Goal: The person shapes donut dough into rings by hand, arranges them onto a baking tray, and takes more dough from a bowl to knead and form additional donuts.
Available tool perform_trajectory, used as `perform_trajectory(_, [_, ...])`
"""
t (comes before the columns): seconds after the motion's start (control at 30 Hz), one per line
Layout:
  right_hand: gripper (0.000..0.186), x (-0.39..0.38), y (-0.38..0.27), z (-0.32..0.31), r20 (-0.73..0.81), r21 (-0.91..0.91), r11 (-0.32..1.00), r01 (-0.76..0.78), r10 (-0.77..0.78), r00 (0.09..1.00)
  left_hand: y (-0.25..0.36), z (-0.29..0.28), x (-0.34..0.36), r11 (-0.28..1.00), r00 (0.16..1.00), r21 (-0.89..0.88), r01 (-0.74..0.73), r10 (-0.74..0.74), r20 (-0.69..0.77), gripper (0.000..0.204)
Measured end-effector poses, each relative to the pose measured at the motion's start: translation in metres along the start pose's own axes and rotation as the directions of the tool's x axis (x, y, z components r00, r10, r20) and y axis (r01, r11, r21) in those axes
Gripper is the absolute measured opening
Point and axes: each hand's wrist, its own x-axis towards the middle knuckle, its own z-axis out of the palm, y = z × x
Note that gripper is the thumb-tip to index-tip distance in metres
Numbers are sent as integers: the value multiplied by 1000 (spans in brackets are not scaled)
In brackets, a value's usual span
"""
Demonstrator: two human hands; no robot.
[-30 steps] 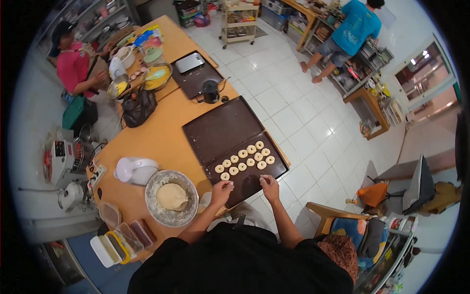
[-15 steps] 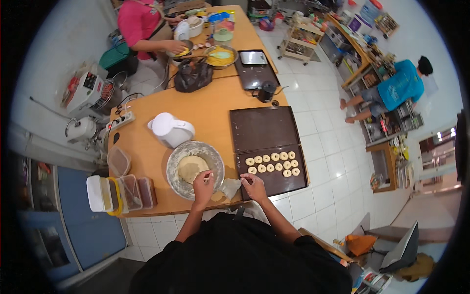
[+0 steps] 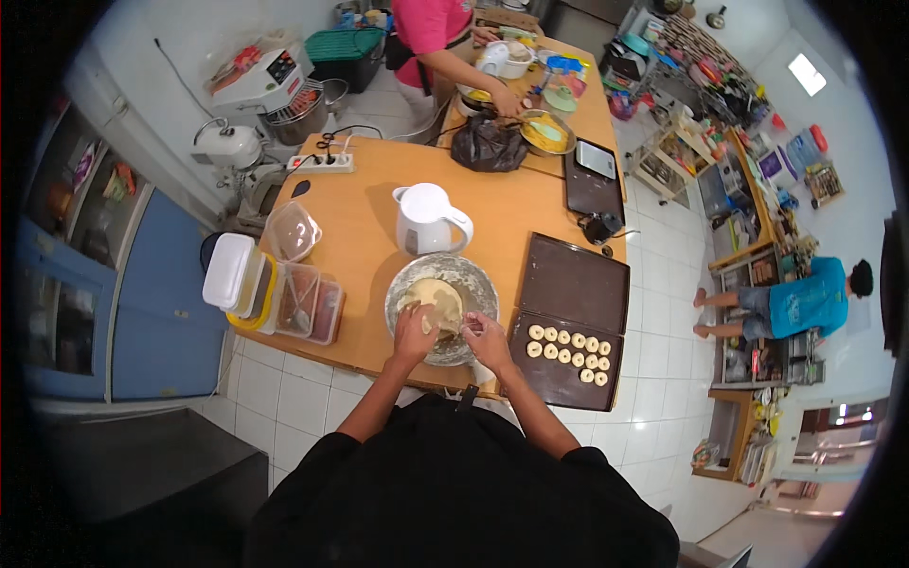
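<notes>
Watching remotely, I see the left hand, fingers curled, at the dough inside the metal bowl: probably soft, tacky, best pinched at its edge. The right hand looks narrow; either hold, I can't tell.

– Head view: mount?
– Wearer's head, left of a side-by-side pair; fisheye, upright.
– Facing?
– Steeply down, over the shirt, onto left hand, right hand and bowl, near centre.
– Range?
– Close over the table; cabinet at left, floor at right, farther off, edges bending.
</notes>
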Motion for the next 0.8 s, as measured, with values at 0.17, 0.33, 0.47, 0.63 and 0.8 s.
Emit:
perform_trajectory(0.17, [42, 36, 28, 33, 30, -408, 893, 192, -197, 980, -2, 5, 14, 963, 960, 262, -61, -15, 279, 72])
perform_trajectory(0.33, [39, 47, 31, 62, 272, -721, 688, 77, 179, 945, -23, 27, 11, 917, 920, 398, -2, -154, 359, 76])
perform_trajectory(0.47, [32, 34, 52, 71, 171, -730, 658, 183, -84, 982, -16, 19, 14, 902, 884, 432, -9, -195, 425, 77])
perform_trajectory(0.63, [25, 33, 54, 72, 143, -739, 648, 183, -114, 983, -39, 36, 26, 825, 896, 538, -173, -94, 433, 85])
perform_trajectory(0.8, [20, 44, 48, 58, 190, -753, 653, 84, 94, 977, -31, 39, 34, 825, 815, 422, -376, 78, 575, 90])
